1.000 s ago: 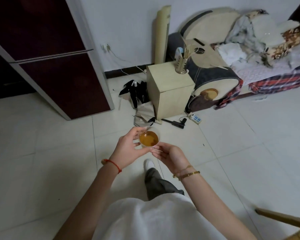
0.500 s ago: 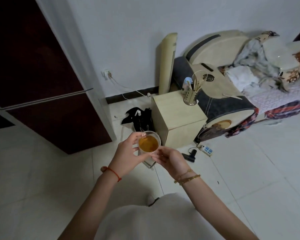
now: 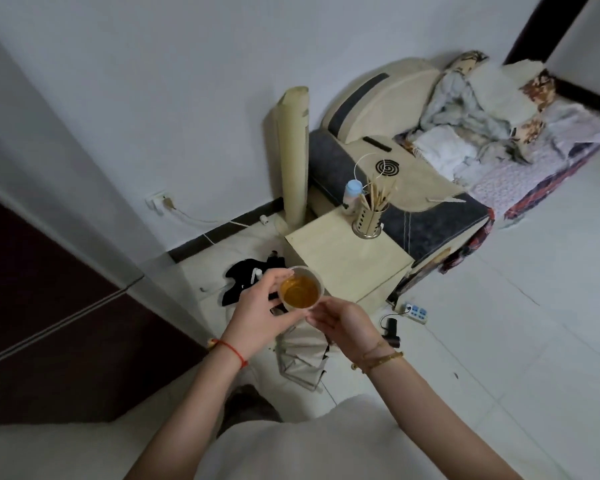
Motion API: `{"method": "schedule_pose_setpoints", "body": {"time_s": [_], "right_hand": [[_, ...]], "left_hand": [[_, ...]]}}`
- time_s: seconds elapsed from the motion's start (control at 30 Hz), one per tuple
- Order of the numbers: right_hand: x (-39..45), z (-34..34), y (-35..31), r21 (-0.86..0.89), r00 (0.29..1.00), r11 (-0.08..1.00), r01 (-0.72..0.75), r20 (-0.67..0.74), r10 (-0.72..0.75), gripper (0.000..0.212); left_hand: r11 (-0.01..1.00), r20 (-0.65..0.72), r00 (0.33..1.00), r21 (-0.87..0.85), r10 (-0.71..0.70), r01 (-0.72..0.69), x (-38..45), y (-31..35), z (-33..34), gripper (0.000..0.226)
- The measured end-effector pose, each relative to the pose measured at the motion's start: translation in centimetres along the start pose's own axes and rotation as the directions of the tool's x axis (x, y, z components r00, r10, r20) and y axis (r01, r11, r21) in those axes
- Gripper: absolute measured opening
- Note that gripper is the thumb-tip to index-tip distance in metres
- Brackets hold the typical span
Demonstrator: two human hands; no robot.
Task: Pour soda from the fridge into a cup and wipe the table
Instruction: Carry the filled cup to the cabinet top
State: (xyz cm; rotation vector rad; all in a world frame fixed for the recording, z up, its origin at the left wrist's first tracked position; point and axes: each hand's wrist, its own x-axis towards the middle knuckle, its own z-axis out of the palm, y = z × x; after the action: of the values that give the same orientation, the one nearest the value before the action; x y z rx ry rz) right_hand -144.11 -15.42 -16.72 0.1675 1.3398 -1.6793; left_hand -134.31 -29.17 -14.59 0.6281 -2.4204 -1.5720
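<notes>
I hold the cup in both hands, raised in front of me, above the floor and just short of the small wooden cabinet. The cup is clear plastic, upright, and filled well up with amber soda. Left hand: grip wrapped round the near-left wall of the cup, thumb along the rim side. Right hand: fingertips pinching the cup low on its near-right side.

Step in hand, as I judge it: pouring is done; I am carrying the filled cup to a place to set it down. The fridge stands to my left, doors closed. No soda bottle in view, and no cloth.

Next move calls for: keeping the cup level, since the liquid sits close to the rim; lowering it onto the bare part of the cabinet's top surface, clear of the metal chopstick holder and the small bottle at its far edge. Wiping is not yet begun.
</notes>
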Motion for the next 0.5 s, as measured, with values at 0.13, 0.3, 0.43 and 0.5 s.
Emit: {"method": "schedule_pose_setpoints", "body": {"time_s": [0.13,0.3,0.43,0.5], "right_hand": [[3.8,4.1,-1.3,0.114,0.993,0.992,0.046,-0.109,-0.034,0.034],[8.5,7.9,-2.6,0.223,0.971,0.967,0.125,-0.227,-0.073,0.031],[11.4,9.3,-3.4,0.306,0.941,0.935,0.179,-0.329,-0.072,0.031],[12.5,9.5,-3.7,0.324,0.925,0.926,0.194,-0.375,-0.063,0.032]], "left_hand": [[0.998,0.118,0.991,0.031,0.059,-0.063,5.9,-1.1,-4.1,0.063],[0.992,0.254,0.962,0.043,0.100,-0.115,12.7,-2.3,-7.9,0.062],[0.991,0.369,0.922,0.013,0.120,-0.134,17.1,-2.9,-9.3,0.061],[0.991,0.412,0.902,-0.002,0.126,-0.137,18.7,-3.0,-9.5,0.061]]}}
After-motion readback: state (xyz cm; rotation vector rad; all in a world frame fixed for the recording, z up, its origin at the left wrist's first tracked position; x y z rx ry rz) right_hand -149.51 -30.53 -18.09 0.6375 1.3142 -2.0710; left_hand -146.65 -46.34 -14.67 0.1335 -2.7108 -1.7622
